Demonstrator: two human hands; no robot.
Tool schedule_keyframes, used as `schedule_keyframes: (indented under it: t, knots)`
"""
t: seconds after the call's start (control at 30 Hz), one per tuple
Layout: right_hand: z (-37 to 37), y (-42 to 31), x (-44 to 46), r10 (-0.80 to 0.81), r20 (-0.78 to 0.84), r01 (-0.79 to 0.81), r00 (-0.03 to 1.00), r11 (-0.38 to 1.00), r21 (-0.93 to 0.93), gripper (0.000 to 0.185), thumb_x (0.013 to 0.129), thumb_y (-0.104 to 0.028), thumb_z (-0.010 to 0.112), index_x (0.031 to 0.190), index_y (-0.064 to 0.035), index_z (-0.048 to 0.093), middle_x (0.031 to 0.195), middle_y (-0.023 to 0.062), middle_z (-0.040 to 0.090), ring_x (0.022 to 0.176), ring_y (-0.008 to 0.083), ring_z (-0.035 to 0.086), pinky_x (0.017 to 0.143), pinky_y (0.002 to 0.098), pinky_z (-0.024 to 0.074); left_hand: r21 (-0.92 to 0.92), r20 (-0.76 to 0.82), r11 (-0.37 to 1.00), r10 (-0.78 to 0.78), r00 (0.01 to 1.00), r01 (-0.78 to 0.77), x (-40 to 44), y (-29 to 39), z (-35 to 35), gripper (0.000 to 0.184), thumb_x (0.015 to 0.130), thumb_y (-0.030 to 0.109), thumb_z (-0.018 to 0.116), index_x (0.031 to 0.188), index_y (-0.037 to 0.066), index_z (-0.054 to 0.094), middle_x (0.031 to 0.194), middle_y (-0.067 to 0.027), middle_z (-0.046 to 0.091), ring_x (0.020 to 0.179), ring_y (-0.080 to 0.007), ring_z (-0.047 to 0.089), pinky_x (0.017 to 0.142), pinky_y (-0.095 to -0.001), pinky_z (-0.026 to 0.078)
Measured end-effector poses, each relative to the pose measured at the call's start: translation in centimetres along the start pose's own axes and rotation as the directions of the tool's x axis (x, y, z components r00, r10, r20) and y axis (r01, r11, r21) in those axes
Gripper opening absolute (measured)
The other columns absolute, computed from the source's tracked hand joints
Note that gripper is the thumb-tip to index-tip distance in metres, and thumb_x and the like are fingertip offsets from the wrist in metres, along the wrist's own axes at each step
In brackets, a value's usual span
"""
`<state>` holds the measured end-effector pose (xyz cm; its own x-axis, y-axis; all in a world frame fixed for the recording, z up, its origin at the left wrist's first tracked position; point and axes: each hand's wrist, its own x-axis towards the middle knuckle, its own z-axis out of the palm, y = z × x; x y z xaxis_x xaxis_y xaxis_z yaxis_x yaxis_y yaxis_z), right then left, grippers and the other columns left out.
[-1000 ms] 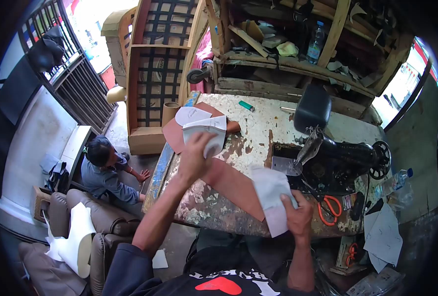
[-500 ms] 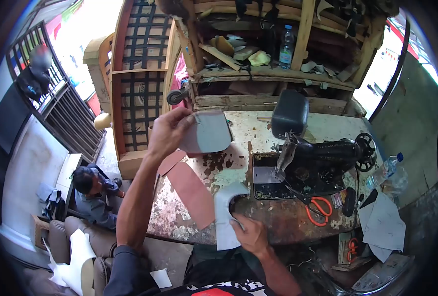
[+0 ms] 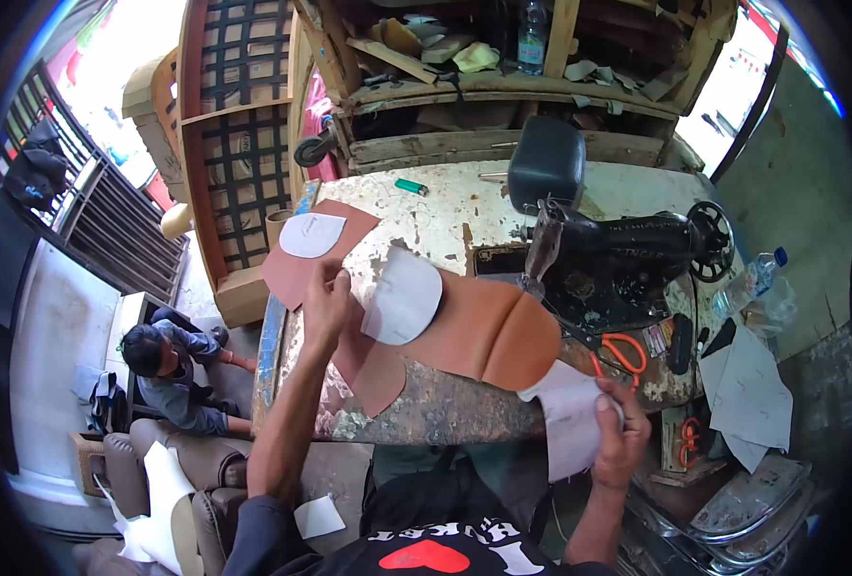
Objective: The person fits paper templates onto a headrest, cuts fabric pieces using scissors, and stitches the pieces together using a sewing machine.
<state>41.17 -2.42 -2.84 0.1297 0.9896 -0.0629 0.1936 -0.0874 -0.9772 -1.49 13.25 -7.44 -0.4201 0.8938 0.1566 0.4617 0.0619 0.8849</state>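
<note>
My right hand (image 3: 621,432) grips a pale grey cut piece (image 3: 570,427) at the table's front right edge, thumb on top. The piece touches the rounded end of a brown leather piece (image 3: 503,331) with a stitched seam across it. My left hand (image 3: 326,302) is closed with fingertips together, close to the pinkish leather (image 3: 359,360); what it pinches is hidden. A pale rounded piece (image 3: 407,298) lies over the brown leather's left end. Beyond my left hand, another pale rounded piece (image 3: 312,235) rests on a pinkish piece (image 3: 357,226).
A black sewing machine (image 3: 618,250) stands on the table's right, with a black padded cushion (image 3: 547,163) behind it. Orange-handled scissors (image 3: 624,353) lie in front. A green lighter (image 3: 411,187) is at the back. A person (image 3: 171,370) sits at the left.
My left hand has come down from the raised pale piece toward the table. My right hand has moved right with its pale piece. Brown leather now lies across the table before the machine.
</note>
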Motion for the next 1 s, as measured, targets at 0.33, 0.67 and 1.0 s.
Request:
schedule_keyframes:
  t: [0.33,0.67,1.0]
  knots:
    - [7.5,-3.0,4.0,-0.57,0.102,0.578,0.815,0.787,-0.217,0.069,0.084,0.007,0.055,0.153,0.0001,0.049,0.124,0.0206,0.07,0.09,0.0275,0.071,0.082,0.0421,0.0568,0.333,0.318,0.809,0.388,0.865,-0.485,-8.4,4.3,3.7,0.042,0.099,0.019,0.068,0.135,0.0,0.058,0.134,-0.0227,0.062,0.129,-0.0422,0.057,0.11,-0.0487,0.045]
    - [10.0,1.9,0.8,-0.503,0.31,0.586,0.807,0.616,-0.527,0.055,0.079,0.002,0.063,0.134,-0.0015,0.065,0.101,0.0187,0.074,0.1,0.0331,0.071,0.095,0.0445,0.0495,0.054,-0.249,0.988,0.153,0.956,-0.144,-2.4,-0.6,0.6,0.028,0.101,0.022,0.067,0.105,-0.005,0.072,0.087,-0.0173,0.074,0.071,-0.0224,0.067,0.069,-0.04,0.054]
    - [7.2,-1.5,-1.1,-0.444,0.101,0.407,0.89,0.674,-0.616,0.039,0.077,0.001,0.069,0.114,-0.0074,0.079,0.082,0.0149,0.066,0.077,0.0342,0.066,0.068,0.0432,0.051,0.301,-0.259,0.94,0.243,0.935,-0.161,-5.3,-0.6,-2.0,0.04,0.1,0.018,0.068,0.13,-0.006,0.061,0.117,-0.0249,0.068,0.102,-0.0366,0.068,0.091,-0.0445,0.054]
